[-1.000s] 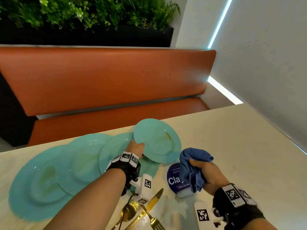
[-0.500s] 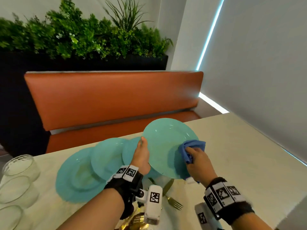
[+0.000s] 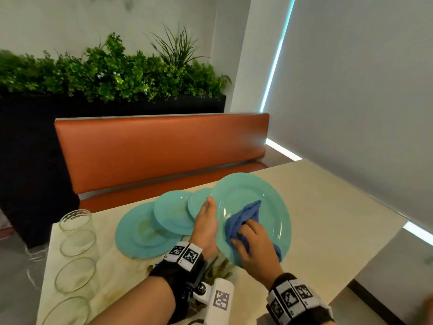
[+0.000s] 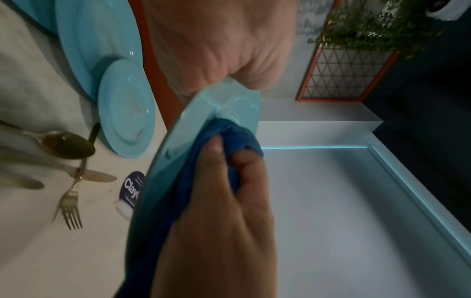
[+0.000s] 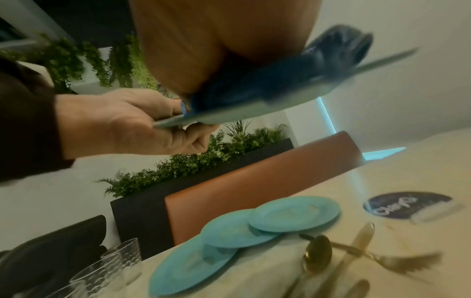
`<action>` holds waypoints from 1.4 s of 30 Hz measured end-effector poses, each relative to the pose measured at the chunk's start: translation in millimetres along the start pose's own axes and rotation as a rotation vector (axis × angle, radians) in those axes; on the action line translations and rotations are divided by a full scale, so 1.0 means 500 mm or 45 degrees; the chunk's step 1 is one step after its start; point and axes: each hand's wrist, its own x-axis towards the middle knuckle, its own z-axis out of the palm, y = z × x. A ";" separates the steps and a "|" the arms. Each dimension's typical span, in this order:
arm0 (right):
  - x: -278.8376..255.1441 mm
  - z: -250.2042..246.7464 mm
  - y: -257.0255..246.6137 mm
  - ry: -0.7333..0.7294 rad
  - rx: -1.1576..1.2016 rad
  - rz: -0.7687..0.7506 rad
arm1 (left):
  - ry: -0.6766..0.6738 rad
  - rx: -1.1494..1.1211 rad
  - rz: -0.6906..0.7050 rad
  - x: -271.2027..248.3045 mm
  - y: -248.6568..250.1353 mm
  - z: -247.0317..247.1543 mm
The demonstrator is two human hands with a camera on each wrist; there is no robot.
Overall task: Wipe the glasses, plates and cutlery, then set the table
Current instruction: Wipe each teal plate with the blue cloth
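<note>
Left hand point(image 3: 206, 227) pinches the tilted teal plate's point(image 3: 269, 200) rim (thumb up) while right hand point(image 3: 254, 252) grips a blue cloth point(image 3: 246, 215) against it.

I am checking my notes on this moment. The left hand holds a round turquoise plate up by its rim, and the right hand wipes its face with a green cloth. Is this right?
Not quite: the cloth is blue, not green. The head view shows the left hand holding the round turquoise plate up by its rim while the right hand wipes its face with the crumpled blue cloth.

table right point(image 3: 328, 221): bare | left edge: glasses point(image 3: 77, 240) | centre: plates point(image 3: 150, 231), cutlery point(image 4: 74, 173)
</note>
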 end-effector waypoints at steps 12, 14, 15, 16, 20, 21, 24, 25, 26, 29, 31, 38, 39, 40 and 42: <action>0.069 -0.055 0.059 0.212 -0.204 0.122 | -0.163 0.085 0.097 -0.039 0.005 0.031; 0.053 -0.019 0.044 0.163 -0.199 -0.054 | -0.100 0.076 0.129 -0.012 0.001 0.039; 0.035 -0.004 0.047 0.126 -0.212 -0.150 | -0.064 0.077 0.133 -0.006 0.010 0.043; 0.016 -0.001 0.061 0.061 -0.228 -0.215 | -0.034 0.054 0.144 -0.002 0.022 0.042; -0.005 -0.060 0.162 0.012 -0.355 -0.200 | -0.043 0.005 0.109 0.015 0.041 0.025; 0.012 -0.077 0.185 0.057 -0.389 -0.150 | -0.059 0.024 0.098 0.017 0.037 0.025; 0.083 -0.108 0.197 0.191 -0.493 0.098 | -0.120 0.070 0.104 0.015 0.005 0.039; 0.100 -0.102 0.189 0.240 -0.480 0.124 | -0.136 0.082 0.104 0.019 -0.011 0.045; 0.109 -0.089 0.175 0.279 -0.442 0.110 | -0.163 0.106 0.097 0.024 -0.026 0.051; 0.074 -0.018 0.119 0.253 -0.349 -0.081 | -0.123 0.127 0.118 0.026 -0.032 0.067; 0.018 0.008 0.110 0.081 -0.340 -0.240 | -0.063 0.121 0.088 0.030 -0.023 0.056; 0.079 -0.051 0.233 0.031 -0.387 -0.063 | -0.129 0.090 -0.008 0.022 -0.017 0.005; 0.103 -0.052 0.224 0.127 -0.341 0.046 | -0.133 0.096 -0.002 0.018 -0.021 0.008; 0.122 -0.048 0.206 0.240 -0.270 0.125 | -0.149 0.115 0.002 0.018 -0.031 0.012; 0.131 -0.014 0.156 0.417 -0.065 0.133 | -0.165 0.155 0.049 0.015 -0.044 0.021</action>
